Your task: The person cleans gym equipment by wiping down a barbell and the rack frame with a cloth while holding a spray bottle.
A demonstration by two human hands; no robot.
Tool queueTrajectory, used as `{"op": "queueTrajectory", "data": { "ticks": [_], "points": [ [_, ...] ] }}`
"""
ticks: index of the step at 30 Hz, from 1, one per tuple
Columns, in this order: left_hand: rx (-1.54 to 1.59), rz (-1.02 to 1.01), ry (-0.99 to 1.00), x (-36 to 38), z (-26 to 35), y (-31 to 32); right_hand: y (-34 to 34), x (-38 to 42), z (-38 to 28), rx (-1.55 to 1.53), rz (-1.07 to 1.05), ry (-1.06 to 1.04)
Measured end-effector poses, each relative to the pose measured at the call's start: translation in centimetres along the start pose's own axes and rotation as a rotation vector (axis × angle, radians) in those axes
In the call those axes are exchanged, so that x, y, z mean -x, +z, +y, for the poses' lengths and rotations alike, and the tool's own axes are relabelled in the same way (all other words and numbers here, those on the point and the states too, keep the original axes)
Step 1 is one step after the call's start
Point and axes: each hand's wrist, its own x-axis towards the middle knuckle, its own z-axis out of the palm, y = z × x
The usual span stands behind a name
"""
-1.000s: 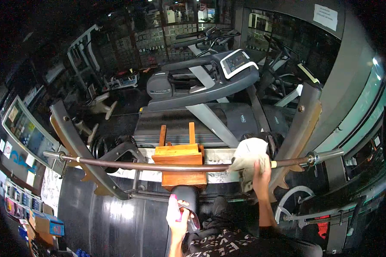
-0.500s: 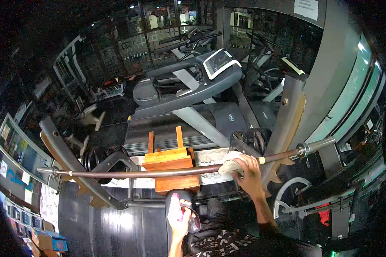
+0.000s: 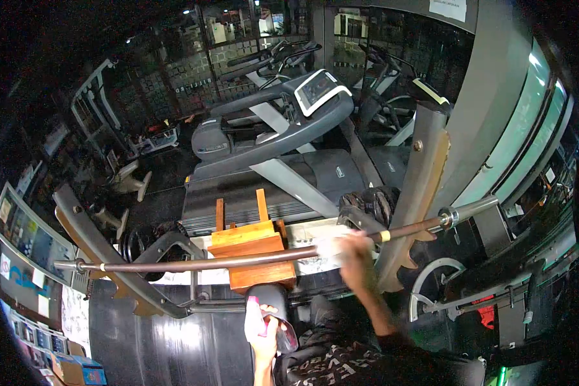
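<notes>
A long barbell point(image 3: 193, 264) lies across the two uprights of a rack in front of me. My right hand point(image 3: 356, 260), smeared by motion, is closed on a pale cloth point(image 3: 331, 247) pressed to the bar right of its middle. Low at the centre, my left hand point(image 3: 264, 340) grips a spray bottle point(image 3: 289, 337) with a pink-and-white head; its see-through body shows beside my fingers. Behind and below the bar sits a stack of wooden pieces point(image 3: 257, 275), close above the bottle.
Rack uprights point(image 3: 413, 186) with hooked notches flank the bar. Beyond them stands a treadmill point(image 3: 270, 151) with a screen. Weight plates point(image 3: 373, 204) sit behind the right upright. A gym machine with a curved frame point(image 3: 431, 273) is at right, boxes point(image 3: 80, 368) at lower left.
My right hand and the cloth have shifted slightly left along the bar and are now blurred. The whole view has moved a little; my left hand still holds the spray bottle.
</notes>
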Motion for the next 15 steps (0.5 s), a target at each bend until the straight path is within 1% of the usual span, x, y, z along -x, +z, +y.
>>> {"op": "queueTrajectory", "data": {
  "ticks": [1,2,3,4,6,8,9,10,11,12,14,15],
  "points": [
    [-0.002,-0.004,-0.01,0.0,0.3,0.2,1.6,0.3,-1.0,-0.071,-0.014,-0.061],
    [0.018,-0.001,-0.002,-0.3,0.9,0.7,1.9,-0.1,-3.4,-0.108,-0.099,-0.038],
    [0.039,0.0,0.006,-0.3,1.1,1.1,2.6,-0.1,-4.4,-0.25,-0.119,-0.059],
    [0.04,-0.007,-0.004,-0.2,0.9,1.0,2.3,-0.8,-5.5,-0.328,-0.118,-0.152],
    [0.026,-0.064,-0.029,-0.3,0.2,0.4,1.0,-1.0,-6.3,-0.499,-0.224,-0.06],
    [0.053,-0.109,-0.038,-0.2,-0.1,0.4,0.8,0.4,-4.0,-0.519,-0.158,0.04],
    [0.044,-0.069,-0.016,-0.2,0.2,1.1,-1.0,0.0,-3.8,-0.415,-0.041,0.094],
    [0.035,-0.028,0.005,-0.1,0.4,1.5,-1.4,-0.1,-1.3,-0.277,0.062,0.038],
    [0.037,-0.032,0.002,0.0,0.3,1.6,-2.2,0.5,0.2,-0.154,0.206,0.107],
    [0.038,-0.054,-0.01,0.0,0.3,1.6,-3.9,0.8,2.0,0.05,0.28,0.119],
    [0.038,-0.079,-0.022,0.0,0.2,1.4,-4.9,2.3,6.7,0.232,0.368,0.227],
    [0.044,-0.093,-0.03,0.0,0.2,1.4,-5.4,2.3,7.6,0.262,0.354,0.279]
  ]
}}
